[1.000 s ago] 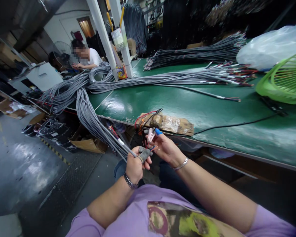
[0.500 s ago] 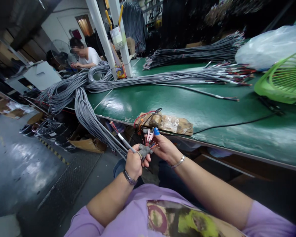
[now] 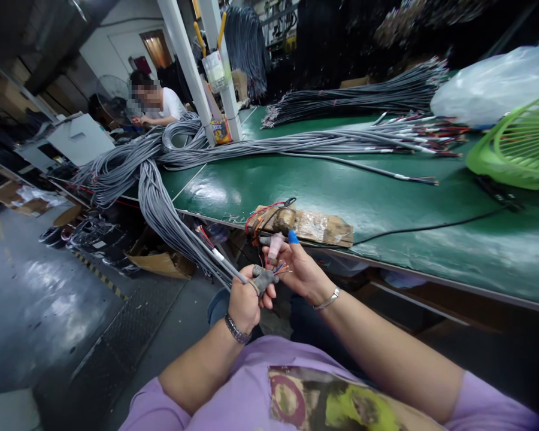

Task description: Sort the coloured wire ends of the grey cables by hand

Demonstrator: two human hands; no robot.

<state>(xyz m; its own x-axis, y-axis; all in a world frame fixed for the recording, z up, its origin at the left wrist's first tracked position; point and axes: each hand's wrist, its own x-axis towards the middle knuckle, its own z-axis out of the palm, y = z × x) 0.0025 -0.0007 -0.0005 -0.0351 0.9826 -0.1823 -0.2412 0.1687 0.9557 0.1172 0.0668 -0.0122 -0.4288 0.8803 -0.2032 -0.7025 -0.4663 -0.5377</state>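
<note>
My left hand (image 3: 250, 296) is closed around the end of a grey cable (image 3: 227, 262), grey covers on some of its fingers. Thin coloured wires (image 3: 278, 268) fan out beyond its fingertips. Just right of them is my right hand (image 3: 309, 272), thumb raised in a blue finger cover and fingers apart beside the wires. Between this thumb and the fingers sits a pink clip (image 3: 275, 245), smeared by motion, at the end of a small motor (image 3: 284, 220) on a wooden board (image 3: 327, 228). Whether the clip grips a wire is too blurred to tell.
Grey cable bundles (image 3: 251, 145) lie across the green table (image 3: 233, 185) and hang over its edge. Darker cables (image 3: 350, 99), a plastic bag (image 3: 480, 84) and a green fan (image 3: 516, 143) are farther back. A co-worker (image 3: 159, 102) sits at the far left.
The pink clip was sharp and close to my right thumb; now it is blurred. My right thumb has moved slightly right, away from it. My left hand still grips the cable.
</note>
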